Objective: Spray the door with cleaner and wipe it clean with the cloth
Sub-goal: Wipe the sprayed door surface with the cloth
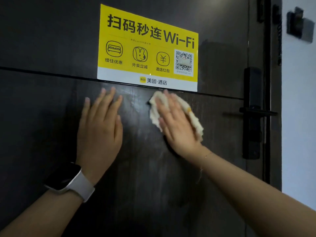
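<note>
A dark wood-grain door (51, 117) fills the view, with a horizontal groove across its middle. My right hand (177, 127) lies flat on a crumpled white cloth (195, 120) and presses it against the door just below the groove. My left hand (100, 127) rests flat on the door to the left of the cloth, fingers spread, holding nothing. Faint wet streaks (130, 96) show on the door between the two hands. No spray bottle is in view.
A yellow and white Wi-Fi sticker (148, 47) is stuck above the groove. A black lock plate with a lever handle (253, 112) sits at the door's right edge. A white wall (297, 117) with a dark fixture (301, 24) lies beyond the frame.
</note>
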`<state>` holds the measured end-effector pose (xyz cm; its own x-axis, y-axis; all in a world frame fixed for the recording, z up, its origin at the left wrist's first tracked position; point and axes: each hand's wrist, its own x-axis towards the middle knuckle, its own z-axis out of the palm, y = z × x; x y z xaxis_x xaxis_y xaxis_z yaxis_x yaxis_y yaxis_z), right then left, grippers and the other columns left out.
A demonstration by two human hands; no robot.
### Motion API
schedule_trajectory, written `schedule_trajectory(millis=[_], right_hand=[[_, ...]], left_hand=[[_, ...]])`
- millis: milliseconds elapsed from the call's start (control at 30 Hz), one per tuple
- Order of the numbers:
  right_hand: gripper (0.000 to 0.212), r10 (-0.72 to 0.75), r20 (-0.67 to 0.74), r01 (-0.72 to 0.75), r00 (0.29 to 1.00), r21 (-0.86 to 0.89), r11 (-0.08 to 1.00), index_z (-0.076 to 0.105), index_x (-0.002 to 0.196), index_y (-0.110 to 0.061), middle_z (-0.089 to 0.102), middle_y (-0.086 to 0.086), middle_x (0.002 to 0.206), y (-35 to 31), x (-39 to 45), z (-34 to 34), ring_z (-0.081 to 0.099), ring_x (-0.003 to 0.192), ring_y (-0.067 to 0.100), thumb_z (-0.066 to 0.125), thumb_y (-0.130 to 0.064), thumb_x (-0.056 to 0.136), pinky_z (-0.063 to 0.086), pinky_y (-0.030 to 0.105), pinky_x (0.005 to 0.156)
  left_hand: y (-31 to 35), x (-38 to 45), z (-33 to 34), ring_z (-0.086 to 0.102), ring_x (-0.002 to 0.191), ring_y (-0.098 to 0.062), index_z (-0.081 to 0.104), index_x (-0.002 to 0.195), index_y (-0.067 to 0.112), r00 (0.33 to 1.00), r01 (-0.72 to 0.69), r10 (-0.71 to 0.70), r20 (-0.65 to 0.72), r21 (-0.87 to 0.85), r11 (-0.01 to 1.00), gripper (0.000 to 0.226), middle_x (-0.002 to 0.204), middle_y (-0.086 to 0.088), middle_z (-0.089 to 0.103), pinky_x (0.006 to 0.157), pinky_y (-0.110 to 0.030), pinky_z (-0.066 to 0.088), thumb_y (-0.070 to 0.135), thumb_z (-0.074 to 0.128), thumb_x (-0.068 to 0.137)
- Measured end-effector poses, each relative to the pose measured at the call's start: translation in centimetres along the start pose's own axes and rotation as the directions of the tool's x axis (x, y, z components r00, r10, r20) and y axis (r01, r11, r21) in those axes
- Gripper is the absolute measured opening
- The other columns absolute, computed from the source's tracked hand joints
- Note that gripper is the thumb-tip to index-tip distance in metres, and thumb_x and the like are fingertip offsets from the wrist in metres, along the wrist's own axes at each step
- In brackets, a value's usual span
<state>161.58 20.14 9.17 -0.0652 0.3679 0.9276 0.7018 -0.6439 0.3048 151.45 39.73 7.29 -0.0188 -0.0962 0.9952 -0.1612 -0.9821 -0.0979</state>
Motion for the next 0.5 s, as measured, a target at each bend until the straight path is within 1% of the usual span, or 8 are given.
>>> schedule_trajectory(millis=[67,133,167,200,300,367,433,500], right_hand=[[0.054,0.299,-0.079,-0.298,0.951,0.019,0.954,0.019,0.154,-0.013,0.006,0.016,0.162,1.8,0.7,-0.6,0.004,0.149,0.029,0.027,-0.028,0.103,-0.008,0.019,0.117],[0.056,0.546,-0.182,-0.544,0.818,0.062,0.837,0.013,0.155,-0.013,0.002,0.016,0.162,0.5,2.3,0.1,0.002,0.149,0.031,0.022,-0.029,0.102,-0.009,0.026,0.117],[0.057,0.576,-0.204,-0.576,0.792,0.063,0.815,0.012,0.155,-0.012,0.001,0.017,0.161,-1.6,3.4,1.1,0.002,0.149,0.032,0.022,-0.028,0.101,-0.007,0.031,0.118],[0.056,0.542,-0.208,-0.543,0.814,0.058,0.838,0.013,0.154,-0.011,0.003,0.019,0.161,-4.2,4.6,2.2,0.004,0.149,0.034,0.025,-0.026,0.101,-0.005,0.034,0.118],[0.053,0.244,-0.178,-0.238,0.953,0.055,0.970,0.029,0.150,-0.007,0.018,0.022,0.158,-11.4,7.5,5.1,0.016,0.147,0.036,0.042,-0.017,0.100,0.005,0.035,0.120],[0.050,0.121,-0.175,-0.109,0.977,0.079,0.991,0.038,0.146,-0.004,0.024,0.024,0.155,-11.7,8.1,5.0,0.020,0.145,0.038,0.047,-0.011,0.097,0.010,0.037,0.120],[0.050,0.132,-0.137,-0.124,0.982,0.062,0.990,0.036,0.147,-0.005,0.022,0.022,0.157,-9.5,6.4,4.0,0.017,0.147,0.035,0.043,-0.013,0.099,0.010,0.037,0.121],[0.052,0.267,-0.108,-0.267,0.958,0.019,0.964,0.024,0.153,-0.014,0.011,0.014,0.161,-6.2,2.9,2.5,0.008,0.150,0.026,0.033,-0.023,0.103,0.003,0.029,0.122]], left_hand=[[-1.8,-0.8,-1.3,0.028,0.145,-0.029,0.043,0.142,0.003,1.000,-0.010,0.007,0.028,0.111,0.994,0.048,0.154,-0.013,0.035,0.120,-0.048,0.014,0.015,0.040,0.096],[-3.1,-1.5,-1.6,0.026,0.145,-0.028,0.040,0.144,0.002,0.999,-0.008,0.002,0.044,0.144,0.990,0.050,0.155,-0.013,0.033,0.120,-0.049,0.015,0.017,0.038,0.097],[-3.5,-1.8,-1.4,0.026,0.145,-0.027,0.039,0.144,0.001,0.999,-0.015,0.010,0.044,0.129,0.992,0.049,0.155,-0.013,0.033,0.120,-0.048,0.016,0.016,0.037,0.098],[-3.8,-2.0,-1.2,0.027,0.145,-0.027,0.040,0.144,0.000,0.999,-0.021,0.018,0.032,0.097,0.995,0.048,0.154,-0.013,0.034,0.120,-0.047,0.017,0.013,0.036,0.098],[-4.6,-2.2,-0.9,0.028,0.144,-0.029,0.039,0.143,-0.004,0.999,0.004,-0.006,-0.044,-0.049,0.999,0.047,0.152,-0.015,0.036,0.120,-0.045,0.020,0.000,0.034,0.097],[-4.8,-2.4,-1.0,0.029,0.144,-0.030,0.039,0.143,-0.005,0.998,0.003,-0.007,-0.064,-0.068,0.998,0.049,0.151,-0.017,0.037,0.120,-0.045,0.021,-0.006,0.036,0.094],[-5.0,-2.5,-1.1,0.032,0.142,-0.031,0.042,0.141,-0.004,0.998,-0.031,0.030,-0.046,-0.027,0.999,0.049,0.150,-0.017,0.039,0.120,-0.044,0.020,-0.006,0.039,0.092],[-4.9,-2.6,-1.1,0.032,0.143,-0.031,0.044,0.140,-0.002,0.999,-0.043,0.043,-0.013,0.010,0.999,0.048,0.151,-0.016,0.039,0.120,-0.043,0.018,-0.002,0.040,0.093]])
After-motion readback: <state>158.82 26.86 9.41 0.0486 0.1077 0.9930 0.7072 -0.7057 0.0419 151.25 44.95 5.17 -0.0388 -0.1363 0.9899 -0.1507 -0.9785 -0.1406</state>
